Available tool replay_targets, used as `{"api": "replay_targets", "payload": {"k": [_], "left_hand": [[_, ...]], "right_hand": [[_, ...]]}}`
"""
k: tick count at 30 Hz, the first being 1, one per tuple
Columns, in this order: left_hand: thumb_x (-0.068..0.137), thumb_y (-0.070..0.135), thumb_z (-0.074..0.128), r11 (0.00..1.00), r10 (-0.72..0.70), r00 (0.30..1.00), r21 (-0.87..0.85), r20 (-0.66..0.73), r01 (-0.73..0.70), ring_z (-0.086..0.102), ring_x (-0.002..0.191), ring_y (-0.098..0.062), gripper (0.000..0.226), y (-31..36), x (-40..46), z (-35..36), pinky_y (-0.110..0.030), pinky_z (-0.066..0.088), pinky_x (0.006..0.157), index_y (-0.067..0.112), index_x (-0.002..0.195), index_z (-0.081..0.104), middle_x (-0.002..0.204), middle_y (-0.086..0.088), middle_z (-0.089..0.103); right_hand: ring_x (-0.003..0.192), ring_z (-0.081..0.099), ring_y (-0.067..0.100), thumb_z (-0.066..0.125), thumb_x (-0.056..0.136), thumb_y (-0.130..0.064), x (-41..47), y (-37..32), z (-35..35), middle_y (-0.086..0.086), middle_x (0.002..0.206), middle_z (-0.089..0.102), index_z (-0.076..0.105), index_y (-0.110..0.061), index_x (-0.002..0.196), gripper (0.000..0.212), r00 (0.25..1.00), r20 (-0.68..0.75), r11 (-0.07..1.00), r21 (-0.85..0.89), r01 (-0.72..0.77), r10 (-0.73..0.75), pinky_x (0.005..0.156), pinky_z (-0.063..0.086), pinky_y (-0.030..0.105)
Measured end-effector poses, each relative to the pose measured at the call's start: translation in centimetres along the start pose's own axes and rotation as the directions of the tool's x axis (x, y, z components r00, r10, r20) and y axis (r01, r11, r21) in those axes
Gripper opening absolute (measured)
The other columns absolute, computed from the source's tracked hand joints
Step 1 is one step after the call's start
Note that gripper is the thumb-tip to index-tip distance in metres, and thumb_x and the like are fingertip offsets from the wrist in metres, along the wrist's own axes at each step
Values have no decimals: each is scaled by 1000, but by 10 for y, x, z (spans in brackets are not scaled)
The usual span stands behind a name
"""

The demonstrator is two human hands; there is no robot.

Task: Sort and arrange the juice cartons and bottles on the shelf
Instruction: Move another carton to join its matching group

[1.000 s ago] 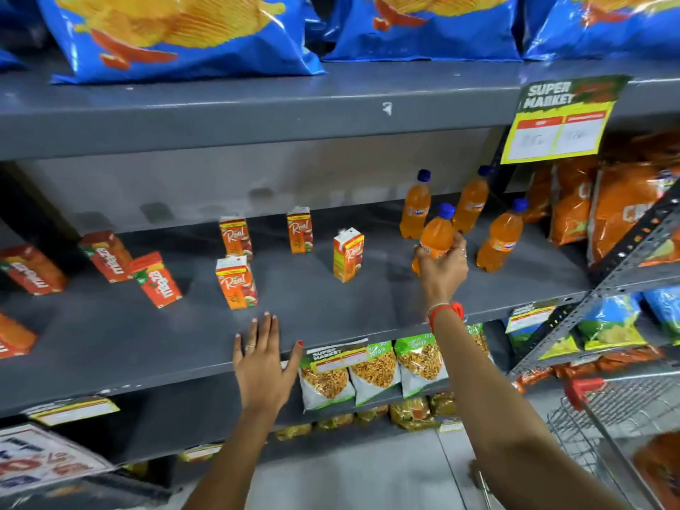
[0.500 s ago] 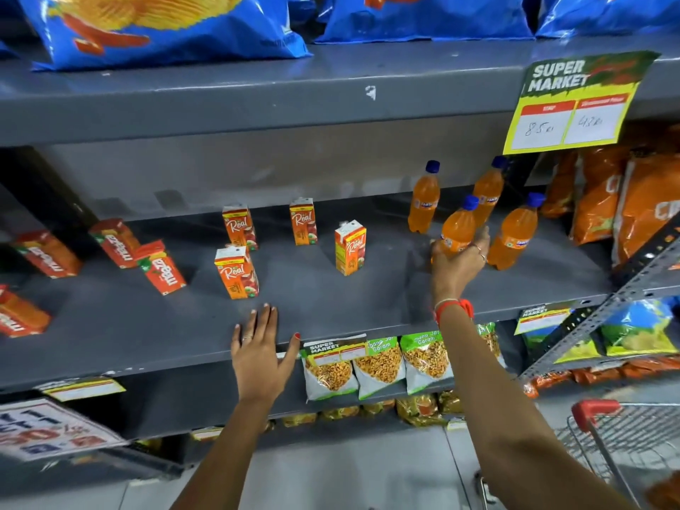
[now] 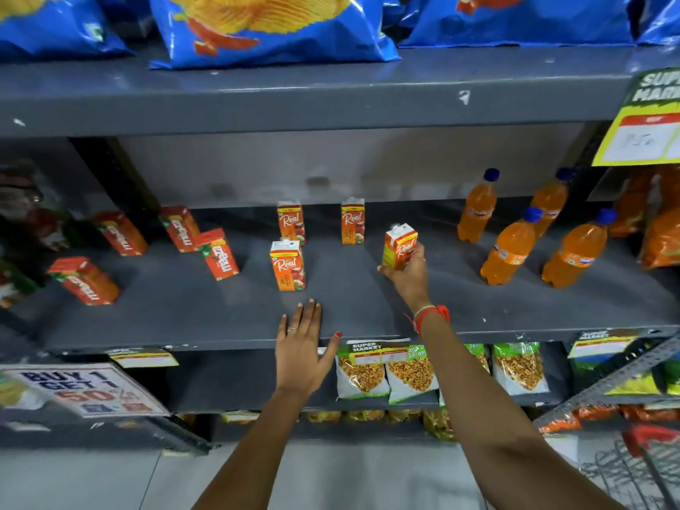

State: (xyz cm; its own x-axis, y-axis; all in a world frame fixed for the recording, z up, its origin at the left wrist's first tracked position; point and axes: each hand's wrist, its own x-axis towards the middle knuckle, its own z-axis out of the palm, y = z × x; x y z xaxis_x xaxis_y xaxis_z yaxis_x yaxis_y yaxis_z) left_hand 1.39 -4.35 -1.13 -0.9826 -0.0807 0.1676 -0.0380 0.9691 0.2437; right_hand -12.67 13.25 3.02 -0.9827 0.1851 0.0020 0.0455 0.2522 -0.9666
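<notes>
On the grey middle shelf (image 3: pixel 184 318) my right hand (image 3: pixel 408 274) is closed around an orange Real juice carton (image 3: pixel 399 248), tilted slightly. Three more Real cartons stand upright to its left: one in front (image 3: pixel 287 265) and two behind (image 3: pixel 290 221) (image 3: pixel 352 221). Several red Maaza cartons (image 3: pixel 220 255) stand tilted further left. Several orange bottles with blue caps (image 3: pixel 507 248) stand at the right of the shelf. My left hand (image 3: pixel 301 351) rests flat and open on the shelf's front edge, holding nothing.
Blue chip bags (image 3: pixel 265 27) fill the shelf above. Snack packets (image 3: pixel 412 373) hang on the shelf below. A price sign (image 3: pixel 644 123) hangs at the upper right, orange snack bags (image 3: pixel 662 237) sit far right, and a red-handled cart (image 3: pixel 647 443) is at the lower right.
My right hand let go of the orange bottle at the right and moved left onto the Real carton, which it now grips. My left hand stays on the shelf edge.
</notes>
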Motion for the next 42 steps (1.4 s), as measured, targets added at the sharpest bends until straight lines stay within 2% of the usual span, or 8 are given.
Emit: {"api": "replay_targets", "payload": {"k": [6, 12, 24, 29, 33, 35, 39, 42], "left_hand": [[87, 62, 8, 995, -88, 996, 47, -17, 89, 35, 135, -26, 76, -24, -6, -3, -48, 24, 111, 13, 137, 38, 145, -8, 41], [83, 67, 3, 989, -135, 990, 61, -46, 137, 32, 136, -26, 87, -79, -6, -17, -48, 19, 113, 8, 137, 37, 145, -10, 40], [81, 68, 1, 993, -108, 992, 42, -70, 111, 28, 138, -25, 89, -105, -4, -26, -45, 14, 114, 9, 138, 35, 147, -9, 38], [83, 61, 22, 984, -176, 977, -25, -119, 175, 28, 138, -25, 77, -139, -9, -26, -43, 14, 115, 8, 138, 34, 148, -9, 36], [82, 58, 25, 969, -245, 958, -22, -147, 245, 31, 137, -29, 76, -162, -7, -39, -48, 17, 113, 6, 136, 38, 145, -13, 40], [80, 59, 24, 960, -278, 949, -14, -153, 279, 30, 137, -30, 78, -187, -8, -45, -49, 16, 113, 6, 136, 37, 146, -13, 38], [77, 61, 21, 957, -287, 946, -9, -151, 289, 21, 140, -29, 83, -231, -14, -58, -48, 8, 114, 7, 139, 32, 150, -12, 30], [76, 66, 18, 958, -284, 949, 3, -135, 287, 21, 140, -28, 87, -255, -17, -64, -49, 7, 114, 8, 140, 32, 150, -11, 30]], "right_hand": [[104, 62, 27, 76, 72, -10, -20, -5, 16, 14, 112, 64, 49, -9, 111, 46, 995, -86, 995, -93, 47, -55, 86, 50, 36], [94, 66, 29, 85, 62, -26, -49, -23, 59, 14, 102, 70, 51, -11, 104, 56, 992, -103, 990, -125, 61, -74, 83, 55, 38], [104, 62, 33, 79, 71, -23, -55, -24, 79, 15, 111, 64, 46, -11, 109, 52, 969, -242, 993, -120, 12, -41, 88, 50, 40], [131, 39, 34, 84, 64, -16, -77, -23, 105, 16, 144, 34, 22, -11, 140, 98, 942, -335, 999, -53, 11, -28, 107, 41, 45], [128, 35, 19, 73, 75, -8, -108, -26, 111, 14, 142, 24, 25, -13, 139, 80, 878, -440, 975, 20, 220, -189, 112, 36, 33], [123, 37, 13, 68, 79, -6, -127, -33, 132, 17, 138, 30, 30, -24, 135, 70, 888, -371, 949, 49, 311, -272, 111, 30, 17], [120, 43, 21, 58, 85, -14, -147, -46, 185, 16, 126, 47, 41, -21, 129, 47, 856, -19, 855, -64, 515, -517, 108, 39, 39], [124, 40, 23, 63, 85, -13, -137, -60, 225, 13, 131, 47, 39, -12, 135, 56, 829, 295, 856, -65, 513, -475, 111, 32, 35]]}}
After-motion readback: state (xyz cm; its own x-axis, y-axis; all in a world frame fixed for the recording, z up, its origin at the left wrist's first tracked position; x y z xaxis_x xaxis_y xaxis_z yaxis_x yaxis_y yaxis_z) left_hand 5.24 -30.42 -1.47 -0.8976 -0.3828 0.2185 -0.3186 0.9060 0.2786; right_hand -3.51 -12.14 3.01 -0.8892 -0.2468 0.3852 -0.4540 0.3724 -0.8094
